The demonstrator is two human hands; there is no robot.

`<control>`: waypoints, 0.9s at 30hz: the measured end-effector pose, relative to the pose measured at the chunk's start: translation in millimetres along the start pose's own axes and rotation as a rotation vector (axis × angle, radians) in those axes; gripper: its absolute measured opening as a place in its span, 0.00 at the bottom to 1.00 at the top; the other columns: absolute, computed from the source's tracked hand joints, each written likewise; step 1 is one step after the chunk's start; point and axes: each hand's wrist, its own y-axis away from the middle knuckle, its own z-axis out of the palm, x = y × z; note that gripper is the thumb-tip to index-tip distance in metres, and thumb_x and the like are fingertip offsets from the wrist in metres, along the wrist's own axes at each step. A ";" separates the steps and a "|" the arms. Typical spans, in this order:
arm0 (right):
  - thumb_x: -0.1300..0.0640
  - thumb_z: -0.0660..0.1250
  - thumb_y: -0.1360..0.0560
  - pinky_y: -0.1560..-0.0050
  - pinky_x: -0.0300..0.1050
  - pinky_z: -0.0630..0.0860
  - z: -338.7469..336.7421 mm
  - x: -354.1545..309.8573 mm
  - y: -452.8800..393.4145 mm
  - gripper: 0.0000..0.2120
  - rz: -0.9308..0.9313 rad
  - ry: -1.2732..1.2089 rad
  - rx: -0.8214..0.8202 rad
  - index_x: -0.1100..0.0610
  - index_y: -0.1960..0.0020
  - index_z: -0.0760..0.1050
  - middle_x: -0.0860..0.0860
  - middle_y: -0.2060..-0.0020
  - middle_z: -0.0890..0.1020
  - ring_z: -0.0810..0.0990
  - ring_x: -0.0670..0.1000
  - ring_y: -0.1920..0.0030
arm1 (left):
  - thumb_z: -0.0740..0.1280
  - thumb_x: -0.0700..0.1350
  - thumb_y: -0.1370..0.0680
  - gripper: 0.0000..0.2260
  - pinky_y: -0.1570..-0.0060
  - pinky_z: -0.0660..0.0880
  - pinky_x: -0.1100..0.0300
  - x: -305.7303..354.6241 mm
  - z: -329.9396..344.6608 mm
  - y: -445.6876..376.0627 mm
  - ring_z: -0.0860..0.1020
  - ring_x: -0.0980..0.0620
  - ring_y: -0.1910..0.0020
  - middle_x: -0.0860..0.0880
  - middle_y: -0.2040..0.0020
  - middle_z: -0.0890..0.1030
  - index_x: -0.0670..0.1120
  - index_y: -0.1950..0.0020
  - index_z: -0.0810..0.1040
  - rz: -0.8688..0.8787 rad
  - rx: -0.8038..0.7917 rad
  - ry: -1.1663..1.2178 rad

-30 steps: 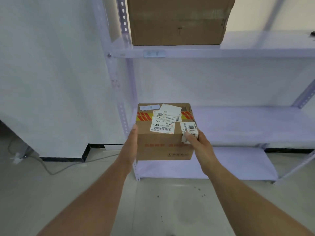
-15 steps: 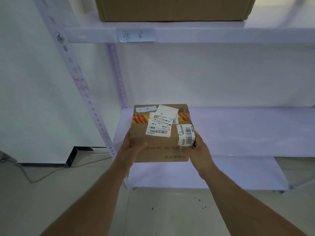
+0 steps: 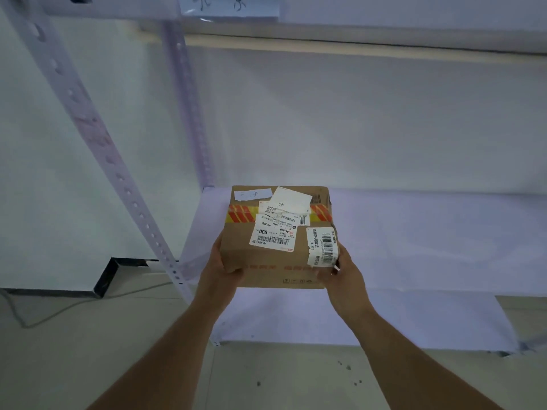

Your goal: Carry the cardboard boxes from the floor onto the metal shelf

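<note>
A small brown cardboard box [image 3: 275, 261] with white shipping labels and a red and yellow tape strip is held between both hands. My left hand [image 3: 219, 270] grips its near left corner, and my right hand [image 3: 340, 276] grips its near right corner. The box sits at the left front edge of the white middle shelf board [image 3: 429, 238] of the metal shelf; whether its far end rests on the board I cannot tell. The near part of the box overhangs the shelf's front edge.
A perforated shelf post [image 3: 97, 161] slants down at the left, with a second post [image 3: 189, 113] behind it. The upper shelf edge [image 3: 231, 7] carries a paper label. A lower shelf board [image 3: 355, 321] lies near the floor. A cable [image 3: 59, 309] runs along the floor at left.
The view has closed in on the shelf, and the box in both hands has moved forward over the middle shelf's left front edge. The large box on the upper shelf has left the frame.
</note>
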 end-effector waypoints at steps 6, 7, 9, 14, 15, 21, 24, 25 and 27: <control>0.70 0.61 0.27 0.62 0.36 0.70 4.0 -1.6 -22.7 0.23 -0.046 0.169 0.056 0.40 0.63 0.66 0.37 0.64 0.73 0.73 0.38 0.62 | 0.66 0.35 0.27 0.30 0.48 0.74 0.53 -6.7 1.1 -20.5 0.76 0.44 0.43 0.53 0.44 0.75 0.48 0.28 0.61 0.033 0.079 -0.194; 0.69 0.62 0.27 0.63 0.35 0.69 4.9 -1.9 -28.1 0.23 -0.058 0.180 0.056 0.40 0.63 0.65 0.36 0.64 0.72 0.73 0.38 0.62 | 0.66 0.36 0.27 0.30 0.47 0.74 0.52 -5.5 2.0 -24.7 0.76 0.44 0.42 0.52 0.44 0.75 0.48 0.28 0.61 0.029 0.085 -0.204; 0.69 0.62 0.27 0.64 0.34 0.68 5.8 -1.1 -39.3 0.23 -0.075 0.190 0.057 0.39 0.63 0.65 0.36 0.64 0.71 0.72 0.38 0.63 | 0.67 0.38 0.27 0.30 0.46 0.74 0.51 -5.7 3.2 -35.2 0.76 0.43 0.41 0.49 0.40 0.77 0.49 0.27 0.61 0.016 0.096 -0.236; 0.68 0.63 0.27 0.65 0.32 0.67 6.1 0.2 -59.1 0.23 -0.091 0.203 0.051 0.38 0.61 0.64 0.36 0.62 0.70 0.72 0.37 0.62 | 0.67 0.40 0.27 0.31 0.45 0.75 0.47 -4.9 4.7 -56.3 0.77 0.39 0.41 0.45 0.36 0.78 0.50 0.26 0.60 -0.002 0.117 -0.296; 0.68 0.63 0.27 0.65 0.32 0.67 5.8 -1.0 -60.8 0.23 -0.100 0.199 0.048 0.38 0.61 0.64 0.36 0.63 0.70 0.72 0.37 0.62 | 0.67 0.40 0.27 0.31 0.44 0.75 0.46 -3.8 5.6 -58.0 0.77 0.39 0.41 0.45 0.36 0.78 0.50 0.26 0.60 0.000 0.118 -0.295; 0.69 0.63 0.27 0.67 0.31 0.66 0.2 -2.5 -64.9 0.24 -0.147 0.221 -0.002 0.38 0.61 0.65 0.35 0.64 0.71 0.72 0.37 0.64 | 0.67 0.38 0.27 0.32 0.44 0.74 0.46 -1.3 6.6 -58.9 0.76 0.39 0.41 0.44 0.36 0.77 0.50 0.26 0.59 -0.003 0.105 -0.276; 0.68 0.63 0.28 0.67 0.32 0.68 -1.6 -0.1 -69.2 0.18 -0.146 0.259 -0.015 0.43 0.53 0.70 0.37 0.62 0.74 0.75 0.40 0.62 | 0.66 0.36 0.27 0.38 0.44 0.72 0.48 5.8 6.4 -55.5 0.75 0.40 0.39 0.43 0.32 0.73 0.51 0.24 0.49 -0.022 0.057 -0.242; 0.67 0.63 0.29 0.67 0.33 0.69 -1.1 1.3 -70.6 0.15 -0.148 0.269 0.004 0.48 0.51 0.72 0.39 0.60 0.77 0.77 0.43 0.60 | 0.66 0.36 0.26 0.40 0.43 0.71 0.48 8.3 6.5 -53.4 0.73 0.39 0.36 0.43 0.30 0.71 0.51 0.23 0.44 -0.033 0.039 -0.232; 0.64 0.65 0.31 0.64 0.36 0.72 -0.3 5.9 -71.0 0.15 -0.126 0.292 0.036 0.54 0.46 0.73 0.48 0.53 0.81 0.79 0.48 0.52 | 0.65 0.35 0.26 0.43 0.40 0.69 0.48 13.9 7.5 -43.9 0.68 0.40 0.31 0.44 0.26 0.65 0.50 0.24 0.37 -0.044 0.021 -0.204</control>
